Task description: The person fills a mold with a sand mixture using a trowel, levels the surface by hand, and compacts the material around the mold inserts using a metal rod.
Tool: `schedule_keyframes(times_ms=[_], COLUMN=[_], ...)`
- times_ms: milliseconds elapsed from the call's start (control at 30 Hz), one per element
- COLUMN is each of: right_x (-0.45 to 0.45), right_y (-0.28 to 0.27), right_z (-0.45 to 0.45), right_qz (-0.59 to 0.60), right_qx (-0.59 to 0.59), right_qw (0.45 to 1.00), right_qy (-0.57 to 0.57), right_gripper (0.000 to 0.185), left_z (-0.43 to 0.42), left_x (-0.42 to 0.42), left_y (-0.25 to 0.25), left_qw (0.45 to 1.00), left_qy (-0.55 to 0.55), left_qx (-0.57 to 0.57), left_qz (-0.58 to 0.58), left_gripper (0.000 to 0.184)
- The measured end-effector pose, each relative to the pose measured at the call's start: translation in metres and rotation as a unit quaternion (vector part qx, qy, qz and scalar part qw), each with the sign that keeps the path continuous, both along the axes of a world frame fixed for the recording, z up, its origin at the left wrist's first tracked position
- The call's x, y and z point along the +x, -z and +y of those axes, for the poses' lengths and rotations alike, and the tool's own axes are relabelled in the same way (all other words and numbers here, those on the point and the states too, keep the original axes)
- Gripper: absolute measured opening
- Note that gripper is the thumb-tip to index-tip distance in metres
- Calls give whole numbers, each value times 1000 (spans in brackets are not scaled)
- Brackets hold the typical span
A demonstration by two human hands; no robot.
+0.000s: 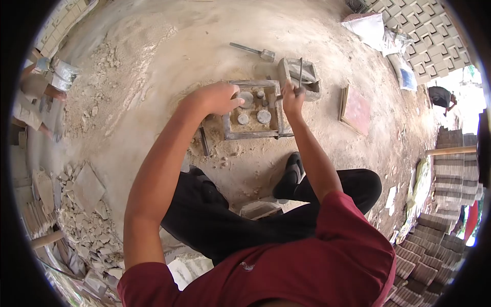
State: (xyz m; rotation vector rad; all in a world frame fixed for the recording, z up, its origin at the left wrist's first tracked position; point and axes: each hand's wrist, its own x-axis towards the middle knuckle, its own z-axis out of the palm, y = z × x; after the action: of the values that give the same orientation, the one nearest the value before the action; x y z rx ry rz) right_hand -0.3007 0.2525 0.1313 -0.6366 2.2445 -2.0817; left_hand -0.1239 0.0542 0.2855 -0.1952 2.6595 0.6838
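L hand's [223, 99] fingertips are partly hidden, seen from above w/ back of hand toward cam; can't make out if they press on anything. R hand [292, 101] covers part of the dark tool [299, 91] it has hold of, so full shape unclear; a thin shaft [300, 70] sticks up past R fist, can't tell if it's the same piece. Lens edge cuts off a co-worker [31, 92], far out to the L of L hand.

Wooden frame [250, 135], w/ sandy fill [252, 128], sits btwn the two hands: L hand at its far L corner, R hand by its R side. Inside, round discs: large one [246, 100] just R of L fingertips, two more, incl. a pale one [263, 116], nearer the body than both hands. Small dark peg [260, 94] btwn the hands too.

Second box [283, 70] just beyond R hand; mallet-like tool [266, 55] farther out, btwn both hands' lines. Square board [356, 111] well apart, R of R hand. Dark bar [204, 141] on ground, body side of L hand.

Grip: R fingers wrapped tight around the dark tool. L hand is curled, thumb & fingers bent over frame's edge; can't tell if closed on anything.
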Motion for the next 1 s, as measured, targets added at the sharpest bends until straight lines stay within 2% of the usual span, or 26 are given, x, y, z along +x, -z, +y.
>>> schedule_keyframes(times_ms=[33,67,133,167,200,267,300,333,400,467,533,667,700,733,767,800,833,867,933,967,1000], right_x=[6,-2,-10,-6,-10,-22,-43,-40,-40,-46,-64,-72,-63,-64,-68,-75,-69,-58,-48,-55,-53], right_y=[10,11,-25,-31,-20,38,60,33,-13,-9,6,-2,8,10,9,-5,-14,-12,7,2,-13], right_z=[-4,1,3,3,1,2,-8,-13,-21,-30,-41,-54,-60,-59,-58,-64,-64,-59,-53,-49,-47], right_qz=[-77,-76,-47,-65,-64,26,104,107,-9,29,-6,19,70,67,73,86,26,24,103,-14,-16], right_qx=[6,7,48,29,31,55,68,67,51,47,159,101,156,158,202,241,175,177,50,124,125], right_qw=[997,997,998,997,997,998,988,988,996,997,987,994,982,982,976,967,984,984,993,991,991], right_qy=[-16,-16,-1,15,11,-4,91,90,69,57,15,44,75,78,42,5,10,9,28,-37,-39], right_gripper=[44,44,42,37,37,39,40,40,41,44,43,39,36,36,34,32,32,32,33,32,32], left_z=[2,3,5,7,7,8,8,9,11,6,10,4,4,6,8,6,4,1,-7,-11,-17], left_x=[1,1,-1,-1,-3,-1,-4,-5,-6,-7,-4,0,-1,-2,0,-2,0,-1,-4,-6,-15], left_y=[-4,-5,-3,0,-3,-2,3,2,0,-10,-14,-4,-5,-6,-4,0,5,10,20,41,78], left_qw=[1000,1000,1000,1000,1000,1000,1000,1000,1000,1000,1000,1000,1000,1000,1000,1000,1000,1000,995,995,979], left_qy=[-2,-1,-10,-11,-6,1,-3,-9,-3,-4,-7,2,-4,-5,-1,-6,-12,-12,-55,-55,-135], left_qx=[9,11,-10,-4,0,3,4,5,17,21,9,-7,0,11,12,4,1,3,77,78,92], left_qz=[-9,-7,-19,-21,-18,-19,-8,5,0,-3,-7,22,14,5,3,5,-2,-4,18,11,120], left_gripper=[48,48,48,48,48,48,47,47,47,46,45,45,46,47,47,47,47,47,48,48,49])
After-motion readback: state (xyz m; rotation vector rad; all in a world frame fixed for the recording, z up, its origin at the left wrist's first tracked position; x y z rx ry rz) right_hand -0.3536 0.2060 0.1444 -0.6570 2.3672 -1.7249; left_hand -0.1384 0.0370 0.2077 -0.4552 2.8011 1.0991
